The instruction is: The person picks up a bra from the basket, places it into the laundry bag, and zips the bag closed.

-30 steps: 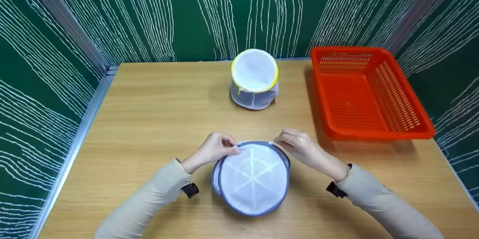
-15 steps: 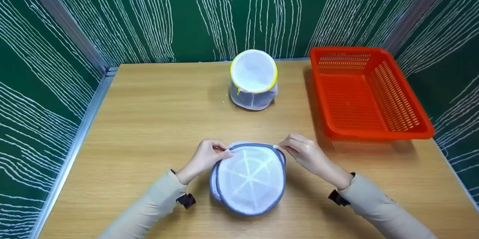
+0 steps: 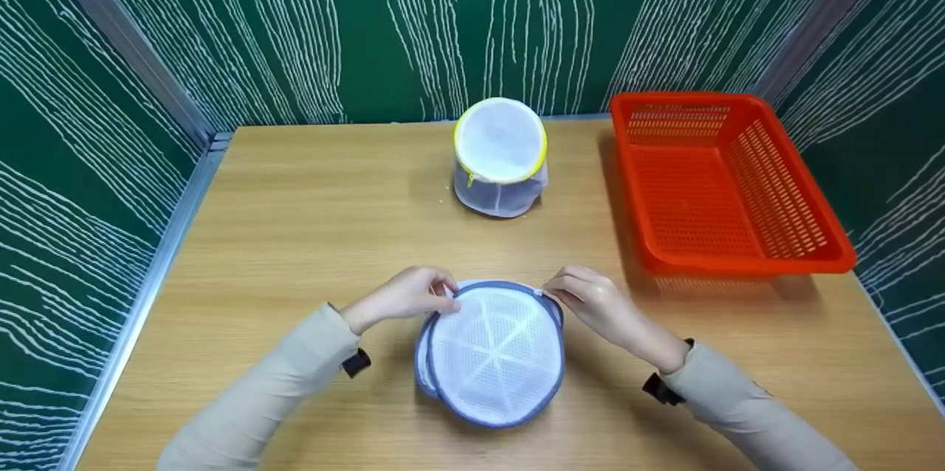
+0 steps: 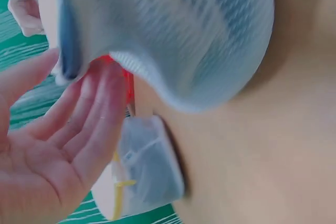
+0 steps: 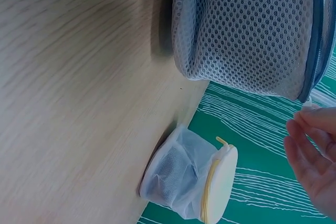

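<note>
A round white mesh laundry bag [image 3: 496,360] with blue-grey trim stands on the table in front of me. My left hand [image 3: 417,294] pinches its rim at the upper left, thumb on the near side and fingers behind. At the upper right of the rim, my right hand [image 3: 594,303] pinches the small white zipper pull [image 5: 308,103] between thumb and fingertip. From the right wrist, the bag's coarse mesh side [image 5: 252,35] and the dark zipper band [image 5: 314,35] show. The lid lies over the bag's top, so its inside is hidden.
A smaller white mesh bag with yellow trim [image 3: 500,142] stands upright at the back middle of the wooden table [image 3: 317,205]. An orange-red perforated basket [image 3: 738,264] sits at the back right. Green walls with white streaks enclose the back and sides.
The laundry bag shifted slightly left, then stayed. My left hand moved left along the rim and its forearm swung outward. My right hand keeps the zipper pull, slightly right and lower than at first.
</note>
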A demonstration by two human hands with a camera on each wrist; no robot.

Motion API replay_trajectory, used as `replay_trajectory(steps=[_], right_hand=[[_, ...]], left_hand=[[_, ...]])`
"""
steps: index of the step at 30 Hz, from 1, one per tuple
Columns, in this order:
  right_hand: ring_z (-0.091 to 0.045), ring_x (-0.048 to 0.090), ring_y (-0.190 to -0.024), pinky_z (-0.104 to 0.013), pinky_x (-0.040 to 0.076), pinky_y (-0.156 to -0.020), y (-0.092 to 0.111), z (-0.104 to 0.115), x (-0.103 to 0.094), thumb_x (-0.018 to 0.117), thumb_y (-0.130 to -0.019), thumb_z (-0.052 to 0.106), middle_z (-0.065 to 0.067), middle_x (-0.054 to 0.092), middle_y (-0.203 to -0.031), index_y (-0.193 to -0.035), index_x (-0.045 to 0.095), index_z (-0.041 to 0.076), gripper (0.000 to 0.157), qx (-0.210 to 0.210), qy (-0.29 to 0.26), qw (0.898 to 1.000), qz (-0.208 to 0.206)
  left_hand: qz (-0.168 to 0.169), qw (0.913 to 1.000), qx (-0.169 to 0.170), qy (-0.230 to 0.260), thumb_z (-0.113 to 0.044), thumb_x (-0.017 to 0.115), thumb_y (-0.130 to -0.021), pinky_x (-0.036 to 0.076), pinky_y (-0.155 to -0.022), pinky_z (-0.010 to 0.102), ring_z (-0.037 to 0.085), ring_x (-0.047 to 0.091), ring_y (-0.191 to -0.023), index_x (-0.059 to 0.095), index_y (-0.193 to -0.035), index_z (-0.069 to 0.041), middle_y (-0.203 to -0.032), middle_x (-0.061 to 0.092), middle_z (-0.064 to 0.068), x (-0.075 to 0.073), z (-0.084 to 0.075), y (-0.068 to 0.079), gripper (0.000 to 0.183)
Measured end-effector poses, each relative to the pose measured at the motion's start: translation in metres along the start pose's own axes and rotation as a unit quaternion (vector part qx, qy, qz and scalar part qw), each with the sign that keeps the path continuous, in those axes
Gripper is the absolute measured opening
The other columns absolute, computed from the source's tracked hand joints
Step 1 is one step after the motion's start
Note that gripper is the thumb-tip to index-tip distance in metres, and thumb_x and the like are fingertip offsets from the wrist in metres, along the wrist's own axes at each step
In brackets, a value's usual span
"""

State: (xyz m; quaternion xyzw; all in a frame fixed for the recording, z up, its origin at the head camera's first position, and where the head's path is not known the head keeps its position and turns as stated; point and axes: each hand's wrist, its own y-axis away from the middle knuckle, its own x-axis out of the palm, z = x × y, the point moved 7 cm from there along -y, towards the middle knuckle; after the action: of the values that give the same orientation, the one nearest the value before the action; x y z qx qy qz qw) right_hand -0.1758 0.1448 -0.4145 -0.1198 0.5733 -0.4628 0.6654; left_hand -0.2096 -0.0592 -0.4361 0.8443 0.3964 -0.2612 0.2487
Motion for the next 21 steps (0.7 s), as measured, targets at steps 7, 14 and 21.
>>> replay_trajectory(steps=[7, 14, 21], right_hand=[[-0.015, 0.056, -0.071, -0.018, 0.047, -0.065, 0.002, -0.004, 0.004, 0.065, -0.068, -0.013, -0.005, 0.060, -0.077, -0.081, 0.064, 0.002, 0.019, 0.017, -0.015, 1.000, 0.011], [-0.014, 0.056, -0.072, -0.020, 0.048, -0.065, 0.000, -0.003, 0.004, 0.066, -0.069, -0.013, -0.005, 0.059, -0.077, -0.082, 0.065, 0.002, 0.020, 0.004, -0.001, 1.000, 0.006], [-0.016, 0.056, -0.071, -0.021, 0.048, -0.064, -0.004, 0.002, 0.003, 0.067, -0.062, -0.017, -0.003, 0.059, -0.076, -0.081, 0.064, 0.003, 0.027, -0.015, 0.008, 1.000, -0.012]], left_hand=[[0.019, 0.9933, -0.027, -0.111, -0.020, 0.056, -0.086, 0.047, -0.068, 0.026, 0.015, 0.056, -0.078, 0.058, -0.107, -0.003, -0.089, 0.061, 0.006, -0.005, -0.024, -0.016, 0.027], [0.041, 0.9848, 0.037, -0.165, -0.017, 0.053, -0.088, 0.047, -0.078, 0.026, 0.017, 0.057, -0.090, 0.056, -0.109, -0.003, -0.099, 0.062, 0.008, 0.006, -0.054, -0.032, 0.026], [0.050, 0.9768, 0.104, -0.180, -0.011, 0.050, -0.087, 0.044, -0.086, 0.027, 0.020, 0.057, -0.098, 0.057, -0.112, -0.001, -0.105, 0.061, 0.011, 0.017, -0.069, -0.039, 0.027]])
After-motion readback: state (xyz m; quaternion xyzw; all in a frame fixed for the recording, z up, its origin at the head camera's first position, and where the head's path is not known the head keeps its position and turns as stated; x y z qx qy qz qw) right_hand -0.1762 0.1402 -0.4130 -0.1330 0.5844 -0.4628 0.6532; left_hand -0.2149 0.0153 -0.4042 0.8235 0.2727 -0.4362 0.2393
